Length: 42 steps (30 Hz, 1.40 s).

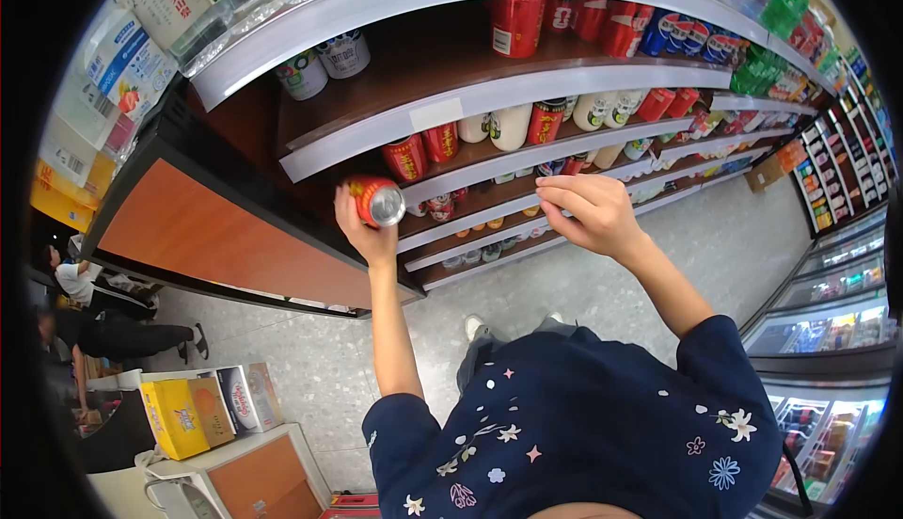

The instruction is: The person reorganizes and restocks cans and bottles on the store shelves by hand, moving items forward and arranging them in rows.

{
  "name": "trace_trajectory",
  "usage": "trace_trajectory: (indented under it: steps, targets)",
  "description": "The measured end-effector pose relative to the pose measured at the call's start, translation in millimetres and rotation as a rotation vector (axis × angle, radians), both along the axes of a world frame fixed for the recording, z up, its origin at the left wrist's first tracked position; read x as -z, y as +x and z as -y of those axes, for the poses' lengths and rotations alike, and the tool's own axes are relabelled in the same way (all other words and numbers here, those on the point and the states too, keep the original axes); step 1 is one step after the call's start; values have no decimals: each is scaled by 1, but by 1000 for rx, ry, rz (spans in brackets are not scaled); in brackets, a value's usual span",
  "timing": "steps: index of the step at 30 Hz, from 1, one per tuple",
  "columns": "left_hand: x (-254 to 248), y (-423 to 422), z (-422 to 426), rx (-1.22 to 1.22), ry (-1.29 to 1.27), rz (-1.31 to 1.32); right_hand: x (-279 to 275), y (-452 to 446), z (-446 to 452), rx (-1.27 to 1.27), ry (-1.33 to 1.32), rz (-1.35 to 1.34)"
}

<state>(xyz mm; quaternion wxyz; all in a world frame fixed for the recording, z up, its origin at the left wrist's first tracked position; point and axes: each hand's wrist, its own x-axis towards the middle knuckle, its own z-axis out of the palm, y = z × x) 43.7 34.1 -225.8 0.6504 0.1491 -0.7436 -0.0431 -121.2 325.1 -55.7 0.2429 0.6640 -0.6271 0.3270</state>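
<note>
My left hand (354,226) is wrapped round a red drink can (368,201), whose silver end faces me. It holds the can tilted, in front of the left end of the shelves. Just behind it, two red cans with yellow lettering (405,158) stand on a shelf. My right hand (594,213) hovers before the lower shelves with thumb and fingers drawn together. Nothing shows between them. Nearest beyond it are white cans (592,111) and a dark-topped red can (546,122) on the same shelf as the red pair.
Higher up stand a large red can (516,27), blue cans (677,33) and two white-and-green cans (302,75). A brown end panel (216,227) borders the shelves at left. Glass-fronted coolers (828,321) line the right. Other people (103,284) are at far left, near boxes (174,417).
</note>
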Motion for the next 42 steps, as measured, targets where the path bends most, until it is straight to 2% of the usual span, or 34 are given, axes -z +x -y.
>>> trace_trajectory:
  steps: [3, 4, 5, 9, 11, 12, 16, 18, 20, 22, 24, 28, 30, 31, 32, 35, 42]
  targets:
    - [-20, 12, -52, 63, 68, -41, 8, 11, 4, -46, -30, 178]
    - [-42, 14, -68, 74, 61, -20, 10, 16, 8, -73, -34, 254]
    - [-63, 16, -83, 158, 176, 21, 3, 23, 8, -93, 111, 398]
    - [-124, 5, -111, 452, 560, 140, -21, 42, 42, -162, 115, 542]
    - [-141, -7, -119, 373, 412, 143, -26, 44, 59, -146, 84, 601]
    - [-148, -11, -119, 333, 319, 141, -36, 45, 59, -44, 137, 617]
    - [-174, -20, -103, 483, 313, 154, -52, 19, 78, -120, -28, 680]
    - [-178, -21, -84, 329, 44, 109, -56, -4, 98, -113, -87, 711]
    - [-168, -23, -62, 190, 22, 79, -60, -20, 117, -9, -70, 620]
    - [-158, -29, -36, 28, -97, 68, -60, -34, 139, -47, -33, 754]
    - [-153, -30, -24, -96, -145, 150, -54, -50, 164, 20, -50, 827]
    - [-144, -37, 2, -293, -200, 230, -77, -56, 198, 19, -145, 710]
    - [-143, -40, 11, -308, -215, 232, -75, -68, 224, 108, -137, 611]
    - [-143, -42, 13, -313, -221, 231, -66, -93, 249, 38, -62, 523]
    - [-143, -43, 15, -303, -205, 238, -57, -102, 265, -219, -134, 578]
    - [-147, -49, 21, -297, -148, 213, -64, -109, 287, 1, -46, 498]
    - [-143, -68, 24, -403, -106, 76, -81, -146, 332, 78, 43, 397]
